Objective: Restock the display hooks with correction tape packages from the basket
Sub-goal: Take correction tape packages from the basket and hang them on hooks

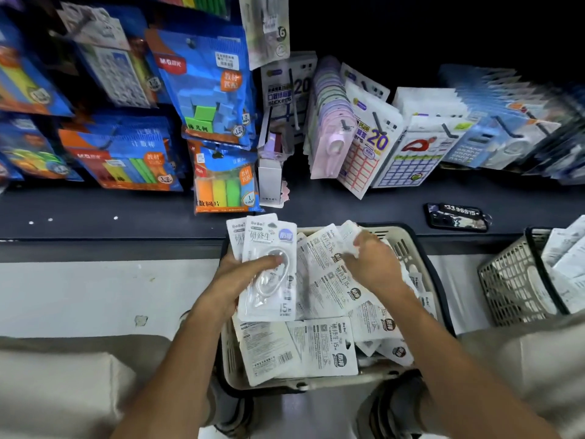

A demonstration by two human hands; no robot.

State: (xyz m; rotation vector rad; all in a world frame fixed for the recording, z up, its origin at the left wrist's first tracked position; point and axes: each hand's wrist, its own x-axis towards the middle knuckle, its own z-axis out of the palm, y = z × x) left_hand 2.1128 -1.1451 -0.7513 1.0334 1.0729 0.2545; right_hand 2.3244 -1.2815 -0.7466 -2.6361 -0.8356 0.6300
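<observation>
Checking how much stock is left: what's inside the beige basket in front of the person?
The beige basket holds loose white correction tape packages, mostly back side up. The right hand reaches among them. The basket's floor and lower layers are covered.

- A dark shelf ledge (126, 213) is seen below the hanging packs;
- a phone (456, 217) is laid flat on it, right of the beige basket (408, 248);
- a mesh basket (512, 280) is set further right.

I read "BoBo" and "15m" on the correction tape package (267, 267) I hold; "20" on the sticker pack (368, 153) at one o'clock; "M&G" on the blue bag (205, 90) at eleven.
</observation>
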